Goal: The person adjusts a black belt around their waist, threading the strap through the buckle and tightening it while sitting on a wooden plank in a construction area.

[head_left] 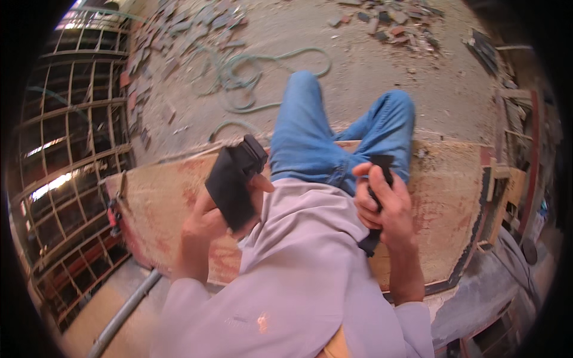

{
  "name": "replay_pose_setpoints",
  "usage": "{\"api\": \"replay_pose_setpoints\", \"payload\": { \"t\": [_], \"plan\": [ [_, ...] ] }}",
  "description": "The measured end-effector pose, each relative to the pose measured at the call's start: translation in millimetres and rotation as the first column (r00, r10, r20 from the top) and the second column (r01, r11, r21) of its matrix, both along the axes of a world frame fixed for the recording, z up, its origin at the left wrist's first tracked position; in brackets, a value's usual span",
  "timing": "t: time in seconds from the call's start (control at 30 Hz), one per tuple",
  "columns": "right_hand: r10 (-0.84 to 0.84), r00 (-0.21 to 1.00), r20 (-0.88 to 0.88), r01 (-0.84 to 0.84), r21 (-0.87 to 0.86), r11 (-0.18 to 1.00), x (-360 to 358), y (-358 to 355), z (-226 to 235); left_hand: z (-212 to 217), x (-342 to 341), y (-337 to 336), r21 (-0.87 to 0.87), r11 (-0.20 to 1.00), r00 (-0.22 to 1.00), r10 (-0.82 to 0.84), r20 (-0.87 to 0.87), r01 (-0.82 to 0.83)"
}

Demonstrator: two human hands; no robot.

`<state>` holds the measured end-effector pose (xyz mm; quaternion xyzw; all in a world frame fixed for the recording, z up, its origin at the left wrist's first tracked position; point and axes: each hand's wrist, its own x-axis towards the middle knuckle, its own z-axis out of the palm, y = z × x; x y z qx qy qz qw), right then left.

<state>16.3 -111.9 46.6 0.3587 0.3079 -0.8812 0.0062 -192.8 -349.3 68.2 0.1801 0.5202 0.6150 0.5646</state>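
Observation:
In my left hand (206,224) is a wide black strap (230,188) with a plastic buckle piece (255,149) at its upper end. The strap lies broad side up over my fingers, left of my lap. My right hand (388,206) is closed around a narrower black strap end (382,164), held over my right thigh. Another dark piece of strap (368,244) shows below that hand beside my waist; whether it joins the other pieces is hidden. The two hands are apart, one on each side of my lap.
I sit on a worn wooden board (441,232). A metal lattice (65,137) stands at the left, near a grey pipe (128,310). Ahead, a green hose (239,74) lies coiled on the ground, with broken tile pieces (197,30) beyond. Wooden framing (510,185) is at the right.

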Motion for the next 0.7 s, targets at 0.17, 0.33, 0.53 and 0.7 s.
{"api": "replay_pose_setpoints", "payload": {
  "t": [0.17, 0.33, 0.53, 0.7],
  "plan": [
    [-0.154, 0.987, -0.047, 0.157, 0.078, 0.984, 12, 21, 4, -29, 27, 78, -0.028, 0.991, 0.99, -0.134, -0.038, 0.133],
    [-0.293, 0.952, -0.086, 0.301, 0.099, 0.949, 33, 42, 10, -44, 42, 125, 0.024, 0.986, 0.973, -0.169, 0.156, 0.167],
    [-0.338, 0.938, -0.076, 0.344, 0.077, 0.936, 38, 46, 5, -77, 57, 140, 0.012, 0.99, 0.941, -0.132, -0.311, 0.143],
    [-0.366, 0.923, -0.12, 0.365, -0.028, 0.931, 39, 52, -12, -49, 39, 127, 0.028, 0.986, 0.908, -0.139, -0.396, 0.164]
  ]
}}
